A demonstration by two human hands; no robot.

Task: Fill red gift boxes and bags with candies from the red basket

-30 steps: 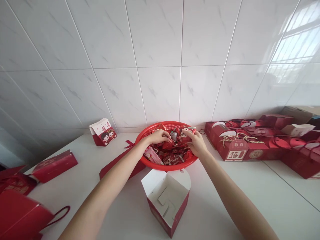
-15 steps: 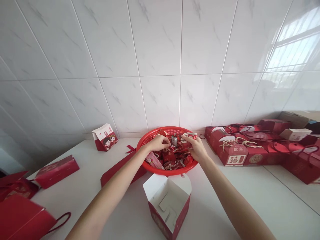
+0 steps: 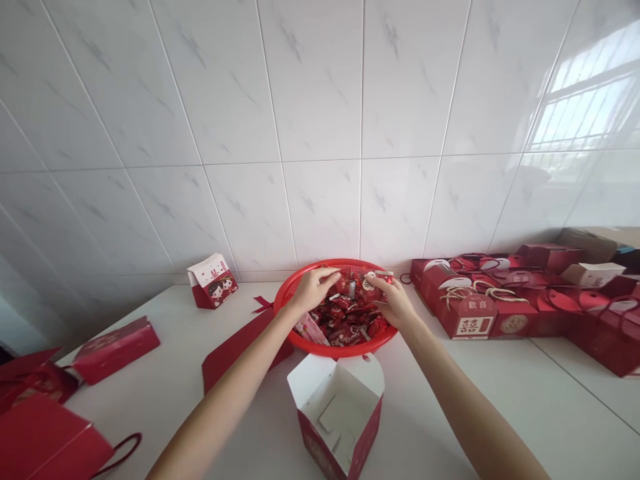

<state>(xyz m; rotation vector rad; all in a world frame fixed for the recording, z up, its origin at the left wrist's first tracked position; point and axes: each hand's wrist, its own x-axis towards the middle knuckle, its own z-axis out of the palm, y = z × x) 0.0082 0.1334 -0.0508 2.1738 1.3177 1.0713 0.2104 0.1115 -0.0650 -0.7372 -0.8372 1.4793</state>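
A red plastic basket [image 3: 320,349] full of red-wrapped candies [image 3: 345,319] stands against the tiled wall. Over its left part, my left hand [image 3: 314,288] is closed, thumb and fingers together, around something I cannot make out. At the basket's right side, my right hand [image 3: 393,297] is shut on wrapped candies [image 3: 370,281], which stick out past its thumb and fingers. In front of the basket stands an open red box [image 3: 345,420] with a white inside and its flaps up. Nothing but cardboard folds shows inside it.
Rows of red gift boxes [image 3: 515,319] fill the right side. A small white and red box [image 3: 214,283] stands at the back left. A flat red piece [image 3: 235,347] lies left of the basket, and more red boxes [image 3: 116,350] are at the far left.
My left hand has risen slightly and no longer reaches as low into the candies. My right hand stays at the basket's right side, still holding candies. The view has tilted up slightly.
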